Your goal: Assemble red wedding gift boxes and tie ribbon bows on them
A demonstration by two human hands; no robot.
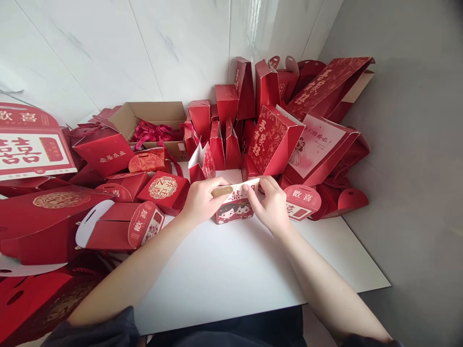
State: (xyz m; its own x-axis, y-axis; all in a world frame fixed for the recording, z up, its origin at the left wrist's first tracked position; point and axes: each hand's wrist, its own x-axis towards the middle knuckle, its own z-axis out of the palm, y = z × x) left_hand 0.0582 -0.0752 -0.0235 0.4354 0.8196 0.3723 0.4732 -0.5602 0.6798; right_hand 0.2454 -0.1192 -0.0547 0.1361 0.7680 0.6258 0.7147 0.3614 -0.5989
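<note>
Room: tiled wall [90, 48] at the back, white with grey veining; plain grey wall [408, 144] on the right. The two meet behind the cluttered end of the desk.

Desk [224, 270]: white, smooth-looking top, near edge close to the person's lap, right corner visible. Red packages crowd its back and left side.

Hazard, larger scale: a leaning red bag [275, 140] and a pink-panelled bag [311, 144] tilt among their neighbours behind the work. A knock from the knuckles could probably start a slide, since they appear propped rather than seated flat. On the left, the forearm [144, 255] passes across the view of a white-flapped box [119, 226]; contact cannot be judged, but a sideways sweep could catch it.

Further back: open carton [154, 110] with crimson ribbons [155, 132]. Medallion box [162, 188] lies left of the work.

Small box [235, 212]: between both hands, at mid-desk; whether its base bears on the top cannot be told. Left grip [202, 197] is closed on its upper left side; right grip [269, 205] pinches the upper right, thumb in front.

Hazard, smaller scale: uneven thumb pressure could crease the pale upper panel [237, 193], thin card by its look.
</note>
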